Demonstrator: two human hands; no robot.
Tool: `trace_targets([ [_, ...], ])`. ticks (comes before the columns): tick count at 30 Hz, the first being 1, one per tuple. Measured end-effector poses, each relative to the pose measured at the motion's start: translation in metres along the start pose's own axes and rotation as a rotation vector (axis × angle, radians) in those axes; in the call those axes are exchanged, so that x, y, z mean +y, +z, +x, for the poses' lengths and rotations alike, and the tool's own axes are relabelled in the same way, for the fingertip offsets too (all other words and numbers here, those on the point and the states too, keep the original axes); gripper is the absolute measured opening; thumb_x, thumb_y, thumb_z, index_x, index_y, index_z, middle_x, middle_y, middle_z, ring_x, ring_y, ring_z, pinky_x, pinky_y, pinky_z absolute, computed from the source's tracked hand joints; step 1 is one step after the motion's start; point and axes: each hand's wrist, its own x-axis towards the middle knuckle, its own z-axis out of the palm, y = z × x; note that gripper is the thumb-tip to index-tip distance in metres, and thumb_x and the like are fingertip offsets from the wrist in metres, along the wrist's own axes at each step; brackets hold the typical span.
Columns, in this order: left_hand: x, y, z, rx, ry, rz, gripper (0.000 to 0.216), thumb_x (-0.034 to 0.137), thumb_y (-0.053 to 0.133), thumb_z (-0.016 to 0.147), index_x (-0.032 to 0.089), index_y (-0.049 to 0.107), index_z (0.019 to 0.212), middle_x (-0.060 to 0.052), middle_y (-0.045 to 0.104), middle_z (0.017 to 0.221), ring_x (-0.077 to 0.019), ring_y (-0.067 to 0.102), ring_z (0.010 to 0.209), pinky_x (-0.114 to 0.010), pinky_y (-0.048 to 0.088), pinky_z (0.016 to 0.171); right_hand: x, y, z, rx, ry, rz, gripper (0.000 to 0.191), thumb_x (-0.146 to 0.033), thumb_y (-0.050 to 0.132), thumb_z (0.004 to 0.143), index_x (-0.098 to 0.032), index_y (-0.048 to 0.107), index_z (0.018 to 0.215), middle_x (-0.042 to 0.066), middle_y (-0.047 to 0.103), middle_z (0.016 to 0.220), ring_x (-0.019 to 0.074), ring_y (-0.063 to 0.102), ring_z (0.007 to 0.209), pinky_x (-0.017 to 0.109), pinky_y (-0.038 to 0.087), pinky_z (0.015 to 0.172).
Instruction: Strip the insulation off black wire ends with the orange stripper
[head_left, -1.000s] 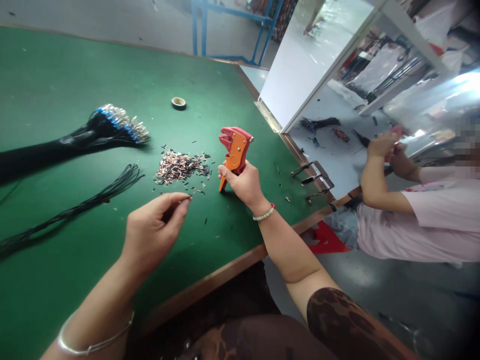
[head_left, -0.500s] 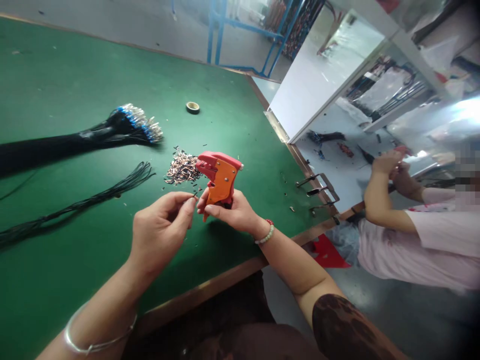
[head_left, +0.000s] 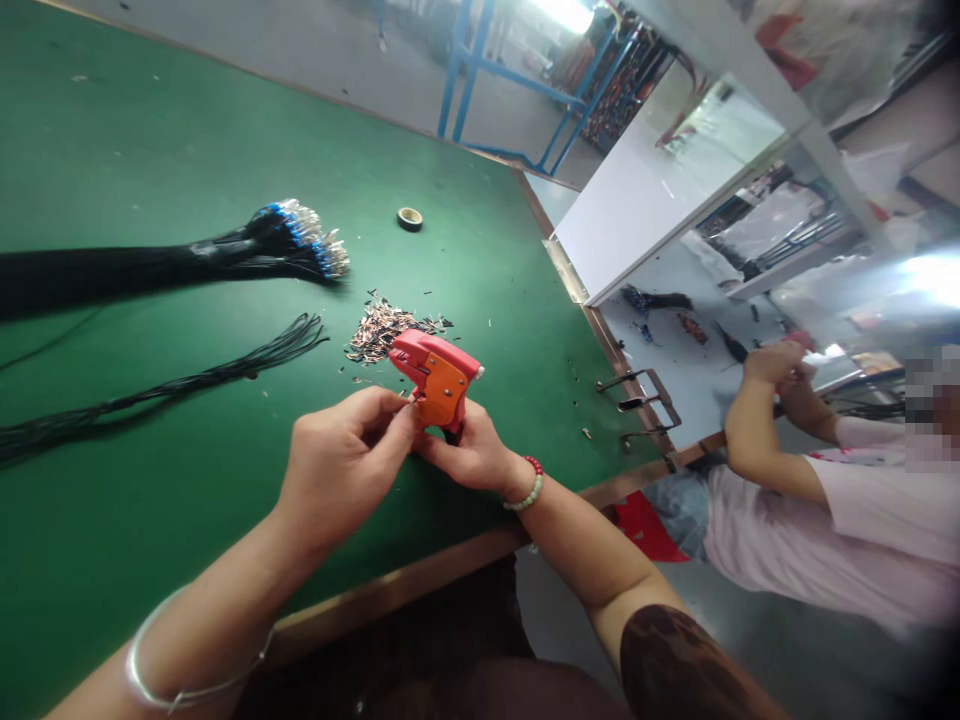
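Hands close together — left hand pinched, its hold too small to tell, right hand clasping the red-orange tool — best held steady and square

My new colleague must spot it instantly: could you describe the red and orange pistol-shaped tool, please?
On the green table, find the pile of coppery and black scraps. On its near side is the pistol-shaped tool: red top, orange body, unlike the black wire bundles.
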Motion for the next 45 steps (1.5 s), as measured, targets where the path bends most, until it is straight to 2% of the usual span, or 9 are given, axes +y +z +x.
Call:
trace_targets([
  [6,-0.001,0.000,-0.001,0.010,0.083,0.064,0.025,0.034,0.060,0.088,0.019,0.070,0.071,0.005,0.066,0.055,-0.0071,0.051,0.044,-0.021,0.037,0.048,0.003,-0.001,-0.002,-0.018,-0.022,0.006,0.033,-0.043,0.072,0.093,-0.015,0.064,0.109,0.008,0.068,0.097,0.0196,0.066,0.085,0.035,0.060,0.084],
  [11,-0.003,-0.002,-0.003,0.019,0.130,0.138,0.026,0.033,0.059,0.089,0.018,0.070,0.072,0.003,0.067,0.056,-0.0074,0.052,0.044,-0.021,0.036,0.049,0.000,-0.003,-0.001,-0.050,-0.083,-0.078,0.025,-0.040,0.068,0.096,-0.016,0.062,0.100,0.007,0.067,0.090,0.0197,0.066,0.085,0.037,0.060,0.088],
  [16,-0.003,-0.005,-0.004,0.019,0.171,0.158,0.026,0.032,0.057,0.090,0.018,0.069,0.072,0.003,0.067,0.056,-0.0080,0.053,0.044,-0.022,0.036,0.048,-0.005,-0.004,0.000,-0.107,-0.079,-0.153,0.020,-0.037,0.065,0.095,-0.017,0.061,0.093,0.008,0.068,0.090,0.0215,0.067,0.091,0.039,0.059,0.091],
  [24,-0.003,-0.005,-0.003,-0.019,0.206,0.138,0.024,0.029,0.055,0.091,0.019,0.066,0.073,0.002,0.068,0.058,-0.0086,0.055,0.044,-0.023,0.037,0.050,-0.007,-0.006,0.000,-0.113,-0.098,-0.156,0.017,-0.033,0.065,0.093,-0.017,0.061,0.095,0.005,0.065,0.084,0.0179,0.065,0.079,0.033,0.059,0.080],
  [28,-0.003,-0.004,-0.004,-0.052,0.201,0.132,0.026,0.031,0.054,0.092,0.020,0.065,0.071,0.002,0.066,0.057,-0.0094,0.054,0.044,-0.024,0.037,0.050,-0.005,-0.006,-0.001,-0.070,-0.091,-0.200,0.021,-0.036,0.066,0.092,-0.017,0.061,0.090,0.003,0.065,0.080,0.0147,0.060,0.070,0.029,0.055,0.070],
  [35,-0.002,-0.001,-0.005,-0.083,0.141,0.092,0.026,0.033,0.053,0.090,0.021,0.064,0.069,0.002,0.065,0.056,-0.0113,0.053,0.045,-0.025,0.037,0.050,-0.003,-0.003,-0.006,0.010,0.017,-0.260,0.030,-0.047,0.067,0.089,-0.019,0.058,0.082,0.002,0.061,0.075,0.0152,0.055,0.066,0.030,0.052,0.068],
  [40,-0.004,-0.002,-0.004,-0.083,0.111,0.095,0.027,0.035,0.054,0.091,0.021,0.068,0.072,0.001,0.068,0.059,-0.0113,0.054,0.047,-0.026,0.040,0.053,-0.001,0.003,-0.004,0.072,0.071,-0.199,0.032,-0.046,0.068,0.088,-0.021,0.054,0.075,-0.001,0.054,0.066,0.0122,0.044,0.057,0.030,0.047,0.059],
  [45,-0.006,-0.001,-0.002,-0.081,0.106,0.086,0.025,0.036,0.058,0.092,0.021,0.074,0.082,0.002,0.071,0.064,-0.0109,0.058,0.050,-0.025,0.042,0.055,-0.003,0.004,-0.002,0.168,0.172,-0.110,0.037,-0.052,0.071,0.089,-0.021,0.057,0.074,-0.002,0.053,0.061,0.0132,0.049,0.057,0.028,0.046,0.056],
])
